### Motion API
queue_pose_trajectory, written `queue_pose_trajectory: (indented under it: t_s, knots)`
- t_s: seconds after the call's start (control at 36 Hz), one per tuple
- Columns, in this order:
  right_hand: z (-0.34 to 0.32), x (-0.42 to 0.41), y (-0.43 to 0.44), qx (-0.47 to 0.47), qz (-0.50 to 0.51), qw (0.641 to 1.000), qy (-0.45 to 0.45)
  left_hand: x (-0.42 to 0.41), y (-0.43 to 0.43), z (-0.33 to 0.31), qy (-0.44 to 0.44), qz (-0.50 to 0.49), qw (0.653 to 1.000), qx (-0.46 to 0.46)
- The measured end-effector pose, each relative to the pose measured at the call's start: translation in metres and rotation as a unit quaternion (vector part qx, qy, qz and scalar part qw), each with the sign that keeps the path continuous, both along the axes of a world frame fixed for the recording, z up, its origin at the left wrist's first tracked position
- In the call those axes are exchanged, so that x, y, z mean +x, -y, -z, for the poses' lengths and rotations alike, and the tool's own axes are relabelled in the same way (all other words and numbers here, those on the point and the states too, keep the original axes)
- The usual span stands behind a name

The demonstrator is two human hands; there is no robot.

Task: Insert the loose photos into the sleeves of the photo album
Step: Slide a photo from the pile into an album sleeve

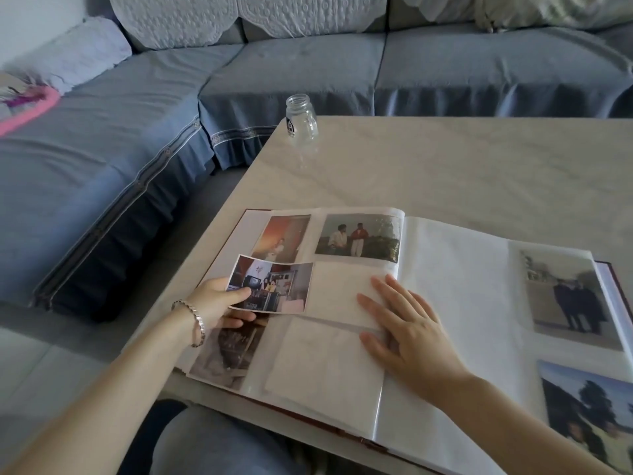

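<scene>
Pinching photo (274, 286); right fingers (397, 293) pressing album (455, 303).

A slim silver-toned chain-link bracelet (197, 318) circles the wrist behind the left hand (215, 299). Both forearms are bare to the frame's edge, and grey-blue fabric trousers (219, 443) cover the knee.

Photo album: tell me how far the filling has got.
Done: several sleeves of the photo album hold pictures, like the top photo. In hand: the left hand pinches a loose photo over the left page; the right hand presses flat beside it. Left: the empty sleeve below is unfilled.
</scene>
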State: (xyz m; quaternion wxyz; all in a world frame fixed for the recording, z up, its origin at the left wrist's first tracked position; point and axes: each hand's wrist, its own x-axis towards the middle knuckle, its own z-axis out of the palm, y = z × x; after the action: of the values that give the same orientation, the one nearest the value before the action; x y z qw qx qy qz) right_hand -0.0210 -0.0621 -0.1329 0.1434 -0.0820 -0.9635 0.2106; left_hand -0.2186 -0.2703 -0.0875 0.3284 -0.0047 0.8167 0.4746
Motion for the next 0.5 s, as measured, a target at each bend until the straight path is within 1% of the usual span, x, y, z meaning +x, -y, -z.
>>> queue_pose_trajectory:
  t_s: [0.22, 0.28, 0.33, 0.39, 0.44, 0.5]
  knots:
    - [0.002, -0.001, 0.0, -0.002, -0.001, 1.0, -0.013, 0.008, -0.03, -0.007, 0.016, 0.09, 0.996, -0.001]
    - [0.002, -0.001, 0.0, -0.004, 0.0, 1.0, -0.014, 0.012, -0.04, -0.008, -0.024, 0.131, 0.99, -0.05]
    - [0.002, -0.002, 0.0, -0.002, 0.002, 1.0, -0.015, 0.017, -0.048, -0.012, -0.076, 0.18, 0.973, -0.122]
    - [0.001, -0.002, 0.001, 0.007, 0.006, 1.0, -0.011, 0.017, -0.053, -0.015, -0.126, 0.207, 0.954, -0.178]
    - [0.001, -0.002, 0.001, 0.012, 0.008, 1.0, -0.007, 0.016, -0.056, -0.016, -0.17, 0.201, 0.943, -0.205]
    - [0.002, -0.002, 0.001, 0.005, 0.007, 1.0, -0.007, 0.014, -0.059, -0.017, -0.177, 0.154, 0.954, -0.186]
